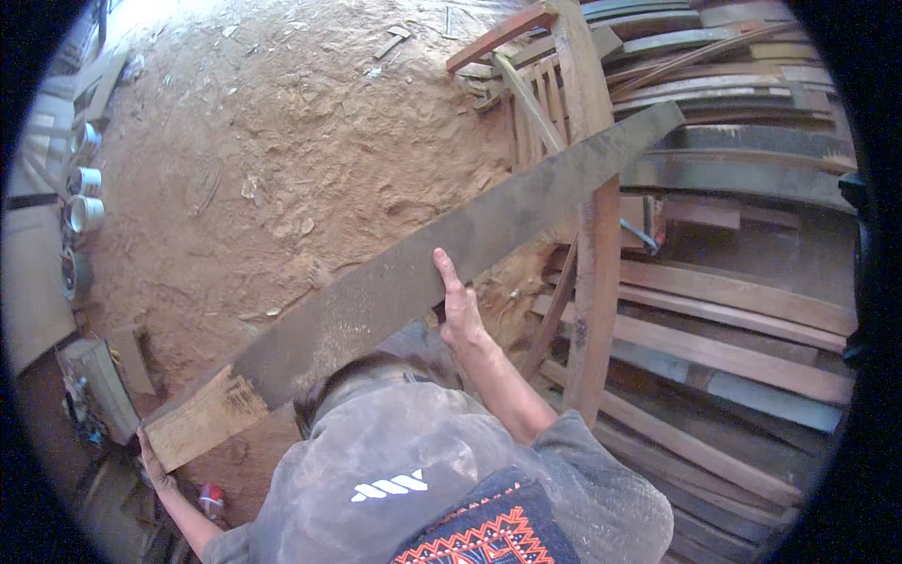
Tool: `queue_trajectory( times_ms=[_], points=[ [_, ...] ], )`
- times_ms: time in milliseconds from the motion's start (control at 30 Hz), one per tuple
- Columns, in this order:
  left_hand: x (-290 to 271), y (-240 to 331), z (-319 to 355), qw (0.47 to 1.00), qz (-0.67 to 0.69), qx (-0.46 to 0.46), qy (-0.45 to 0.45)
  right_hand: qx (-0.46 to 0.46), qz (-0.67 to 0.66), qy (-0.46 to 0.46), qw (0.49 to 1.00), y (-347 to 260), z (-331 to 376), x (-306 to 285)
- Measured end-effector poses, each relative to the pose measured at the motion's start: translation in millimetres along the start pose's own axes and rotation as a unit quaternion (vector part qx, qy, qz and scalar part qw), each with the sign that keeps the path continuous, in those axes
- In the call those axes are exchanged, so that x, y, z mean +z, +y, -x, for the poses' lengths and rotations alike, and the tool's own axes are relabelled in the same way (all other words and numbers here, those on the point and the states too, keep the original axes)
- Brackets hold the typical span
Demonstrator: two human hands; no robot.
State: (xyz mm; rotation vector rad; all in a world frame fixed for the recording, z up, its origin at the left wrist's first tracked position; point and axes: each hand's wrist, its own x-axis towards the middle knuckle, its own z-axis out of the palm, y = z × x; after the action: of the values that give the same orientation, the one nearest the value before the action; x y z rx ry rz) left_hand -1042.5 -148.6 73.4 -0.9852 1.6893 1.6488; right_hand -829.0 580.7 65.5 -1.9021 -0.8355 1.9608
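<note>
Held board, dusty brown floor, stacked planks at right

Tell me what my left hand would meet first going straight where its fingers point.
Your left hand would probably first meet the greyish block just ahead, though depth is unclear and it might pass above.

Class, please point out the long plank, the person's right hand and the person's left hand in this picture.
Long plank [395,287]: head view, on its broad face, near mid-length.
Right hand [460,315]: head view, mid-hand, near the thumb's base.
Left hand [154,462]: head view, mid-hand, at the plank's lower-left end.
</note>
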Motion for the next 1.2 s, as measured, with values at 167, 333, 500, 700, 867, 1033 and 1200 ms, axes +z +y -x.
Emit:
queue_trajectory(
  times_ms=[167,333,500,700,867,1033,1200],
  points=[
    [71,89,-48,0.996,-0.073,0.022,-0.035,-0.037,-0.021,-0.072,0.997,-28,-11,52],
    [131,168,-121,0.993,-0.09,0.053,-0.053,-0.02,-0.009,-0.025,0.999,-55,-52,124],
    [187,261,-204,0.983,-0.082,0.057,-0.152,-0.035,-0.055,-0.001,0.998,-89,-87,206],
    [263,373,-272,0.982,-0.121,0.042,-0.142,-0.085,-0.072,0.054,0.992,-124,-110,301],
    [338,418,-340,0.978,-0.159,0.056,-0.125,-0.106,-0.119,0.038,0.987,-123,-144,345],
    [391,414,-367,0.967,-0.17,0.082,-0.171,-0.138,-0.151,0.027,0.978,-85,-146,327],
    [437,423,-362,0.957,-0.182,0.1,-0.204,-0.141,-0.226,0.019,0.964,-65,-142,338]
  ],
)
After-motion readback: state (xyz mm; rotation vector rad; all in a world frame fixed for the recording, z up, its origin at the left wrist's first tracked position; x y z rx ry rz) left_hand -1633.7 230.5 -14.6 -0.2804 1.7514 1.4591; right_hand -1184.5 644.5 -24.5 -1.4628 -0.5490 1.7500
